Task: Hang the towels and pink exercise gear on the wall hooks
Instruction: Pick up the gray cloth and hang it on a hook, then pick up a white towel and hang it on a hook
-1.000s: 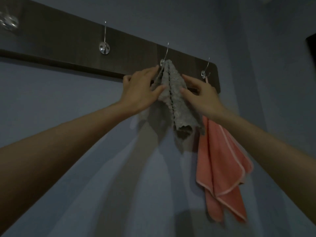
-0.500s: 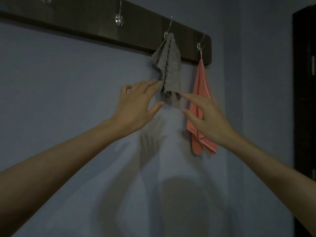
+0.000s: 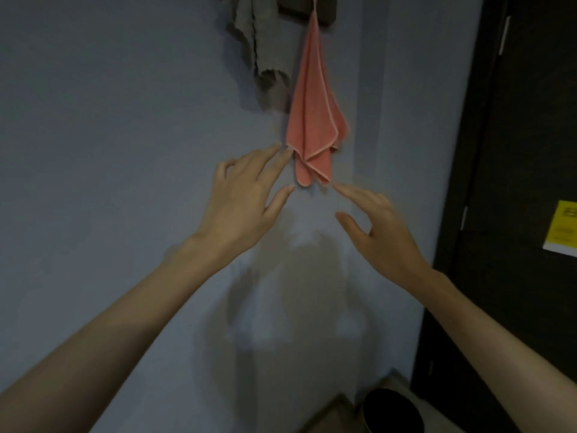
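A yellow label (image 3: 562, 228) is seen on the dark door (image 3: 530, 151) at right; its print is too blurred to be read. Both arms are raised toward the wall (image 3: 125, 120). The left hand (image 3: 240, 198) is held with fingers spread and relaxed, nothing gripped, fingertips just beside the lower left edge of the pink towel (image 3: 315, 120); contact cannot be told. The right hand (image 3: 377, 226) is held loose and empty, thumb apart, index tip just under the towel's bottom corner. The pink towel is hung from the board (image 3: 324, 10) at top, the grey towel (image 3: 259, 48) just left of it. Compared with a second ago, the grey towel is released and both hands are lowered below it; the view is dropped, hooks cut off
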Motion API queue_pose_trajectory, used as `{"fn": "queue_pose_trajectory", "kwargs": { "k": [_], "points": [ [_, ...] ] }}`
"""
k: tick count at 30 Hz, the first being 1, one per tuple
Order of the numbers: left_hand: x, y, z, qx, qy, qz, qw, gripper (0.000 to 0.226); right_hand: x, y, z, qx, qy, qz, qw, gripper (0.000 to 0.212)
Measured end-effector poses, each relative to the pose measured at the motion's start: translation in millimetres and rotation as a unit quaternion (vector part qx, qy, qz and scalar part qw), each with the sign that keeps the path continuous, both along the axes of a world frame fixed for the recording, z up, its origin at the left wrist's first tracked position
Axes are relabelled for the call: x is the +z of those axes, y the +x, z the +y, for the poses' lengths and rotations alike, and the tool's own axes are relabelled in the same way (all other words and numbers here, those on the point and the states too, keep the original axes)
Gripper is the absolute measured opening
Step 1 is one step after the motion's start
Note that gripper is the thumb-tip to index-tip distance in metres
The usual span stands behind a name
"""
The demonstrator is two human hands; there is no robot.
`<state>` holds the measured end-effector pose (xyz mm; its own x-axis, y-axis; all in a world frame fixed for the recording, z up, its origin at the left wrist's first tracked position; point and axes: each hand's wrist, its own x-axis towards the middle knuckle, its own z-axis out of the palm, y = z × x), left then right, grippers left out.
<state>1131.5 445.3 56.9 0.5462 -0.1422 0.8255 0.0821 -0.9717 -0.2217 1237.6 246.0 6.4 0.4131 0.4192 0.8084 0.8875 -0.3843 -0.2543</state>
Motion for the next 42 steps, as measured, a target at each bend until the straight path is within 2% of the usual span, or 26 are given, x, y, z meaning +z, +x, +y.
{"fn": "queue_pose_trajectory", "kwargs": {
  "k": [9, 15, 24, 27, 33, 42],
  "points": [
    [-124.9, -2.9, -146.7, 0.005, -0.048, 0.069, 0.996, 0.049, -92.0, -37.1, -161.5, -0.018, -0.086, 0.049, 0.995, 0.046],
    [-209.3, -27.1, -235.4, -0.002, -0.092, 0.166, 0.982, 0.05, -161.9, -62.7, -256.4, -0.046, -0.175, 0.101, 0.978, 0.047],
    [-332.4, -47.2, -281.2, -0.017, -0.154, 0.301, 0.941, 0.048, -294.8, -84.8, -322.5, -0.042, -0.212, 0.219, 0.952, 0.044],
    [-378.5, -51.5, -279.7, -0.014, -0.171, 0.359, 0.917, 0.05, -342.5, -90.4, -328.6, -0.05, -0.221, 0.281, 0.933, 0.04],
    [-467.7, -49.9, -274.2, -0.017, -0.234, 0.491, 0.839, 0.053, -426.0, -95.6, -332.0, -0.078, -0.249, 0.385, 0.885, 0.034],
    [-600.4, -40.8, -300.1, -0.014, -0.275, 0.587, 0.762, 0.051, -554.3, -91.8, -359.2, -0.137, -0.3, 0.544, 0.772, 0.032]
  ]
}}
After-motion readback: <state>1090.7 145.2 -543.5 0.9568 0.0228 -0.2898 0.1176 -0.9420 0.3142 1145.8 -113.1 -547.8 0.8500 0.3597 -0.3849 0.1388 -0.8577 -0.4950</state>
